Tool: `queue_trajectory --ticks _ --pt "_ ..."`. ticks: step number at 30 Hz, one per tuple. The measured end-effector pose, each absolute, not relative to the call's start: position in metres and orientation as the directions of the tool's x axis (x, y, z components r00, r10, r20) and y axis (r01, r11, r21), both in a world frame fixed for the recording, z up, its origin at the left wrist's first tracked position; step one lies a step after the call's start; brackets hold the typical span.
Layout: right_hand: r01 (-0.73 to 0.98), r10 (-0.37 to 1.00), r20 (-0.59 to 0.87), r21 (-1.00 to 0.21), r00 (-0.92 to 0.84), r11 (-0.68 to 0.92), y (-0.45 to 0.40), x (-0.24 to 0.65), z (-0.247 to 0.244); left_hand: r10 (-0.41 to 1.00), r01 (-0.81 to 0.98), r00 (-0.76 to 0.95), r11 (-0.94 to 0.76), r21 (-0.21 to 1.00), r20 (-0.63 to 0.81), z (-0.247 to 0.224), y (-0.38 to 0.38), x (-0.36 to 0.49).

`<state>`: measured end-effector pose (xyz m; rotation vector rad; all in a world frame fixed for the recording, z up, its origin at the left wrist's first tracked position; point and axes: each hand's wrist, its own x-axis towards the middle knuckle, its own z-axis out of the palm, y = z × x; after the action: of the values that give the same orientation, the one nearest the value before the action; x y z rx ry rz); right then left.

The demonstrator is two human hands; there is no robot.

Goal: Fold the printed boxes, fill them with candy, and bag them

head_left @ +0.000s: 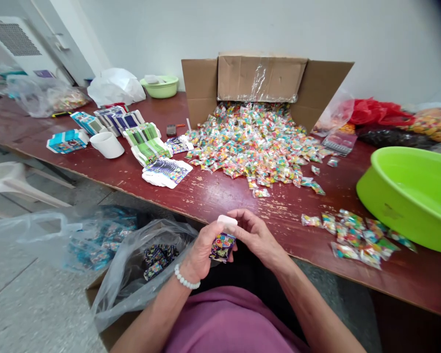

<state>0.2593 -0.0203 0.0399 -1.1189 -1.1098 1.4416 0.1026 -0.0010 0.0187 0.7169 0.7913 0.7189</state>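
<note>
Left hand (199, 251): your thumb and fingers pinch the purple printed carton (221, 247), which sits between both hands, just off the counter (209, 198) edge. Carton is probably light, thin card, a bit slick, stiff along folds but easy to crush; take it by the side edges, go easy on the panels. White flap (227, 221) is at the top, where your right hand (257, 239) pinches with thumb and forefinger.
</note>
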Motion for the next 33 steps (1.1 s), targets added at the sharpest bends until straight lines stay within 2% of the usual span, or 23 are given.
queue_trajectory --ticks 3,6,9,11,13,17,20,24,29,33 --pt "0.047 0.998 0.030 -0.998 -0.057 0.032 -0.021 0.256 0.036 0.822 -0.316 0.456 0.509 0.801 -0.342 0.018 -0.005 0.105" --pt "0.286 0.976 0.216 -0.936 -0.001 0.207 -0.019 0.258 0.033 0.750 -0.338 0.511 0.624 0.704 -0.420 0.022 -0.004 0.106" --pt "0.372 0.942 0.321 -0.867 -0.095 0.333 -0.019 0.259 0.032 0.681 -0.361 0.553 0.716 0.598 -0.481 0.027 0.001 0.104" --pt "0.336 0.947 0.299 -0.886 -0.114 0.320 -0.019 0.258 0.032 0.680 -0.387 0.552 0.721 0.575 -0.482 0.028 0.004 0.103" --pt "0.259 0.977 0.200 -0.942 -0.074 0.213 -0.018 0.257 0.032 0.696 -0.404 0.534 0.708 0.579 -0.479 0.027 0.005 0.102" --pt "0.094 1.000 -0.017 -0.995 -0.014 -0.016 -0.012 0.254 0.030 0.756 -0.384 0.450 0.644 0.662 -0.475 0.023 0.002 0.104" --pt "0.012 0.997 -0.057 -0.998 -0.046 -0.056 -0.009 0.253 0.027 0.779 -0.334 0.434 0.606 0.722 -0.452 0.022 0.000 0.104" --pt "0.164 0.999 0.039 -0.986 -0.017 0.041 -0.013 0.253 0.027 0.746 -0.307 0.430 0.650 0.695 -0.508 0.020 0.002 0.102" --pt "0.255 0.970 0.180 -0.942 -0.161 0.218 -0.022 0.252 0.030 0.724 -0.415 0.489 0.683 0.601 -0.486 0.018 0.008 0.099" --pt "0.498 0.924 0.302 -0.779 -0.233 0.380 -0.027 0.240 0.026 0.778 -0.550 0.388 0.625 0.553 -0.494 0.019 0.012 0.099"
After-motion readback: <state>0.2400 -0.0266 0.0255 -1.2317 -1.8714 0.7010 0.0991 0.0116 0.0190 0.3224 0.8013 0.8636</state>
